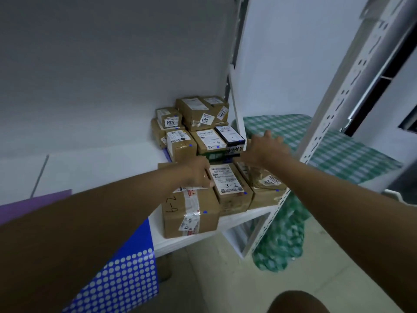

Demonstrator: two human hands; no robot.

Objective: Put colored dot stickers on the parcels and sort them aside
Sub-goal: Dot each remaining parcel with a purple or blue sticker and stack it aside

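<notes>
Mostly legible: boxes marked "3-2" [228,184], "6-2" [191,213]; L hand [198,172] touching both, R hand [266,147] spread, blurred.

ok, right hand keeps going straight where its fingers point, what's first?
Probably the white metal shelf upright, or the green checked cloth behind it; right hand reaches up-right past the black-labelled parcel. Depth unclear.

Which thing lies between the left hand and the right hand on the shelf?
In the head view, one brown parcel with a white label marked "3-2" lies between the left hand and the right hand. The left fingertips touch its left edge.
</notes>
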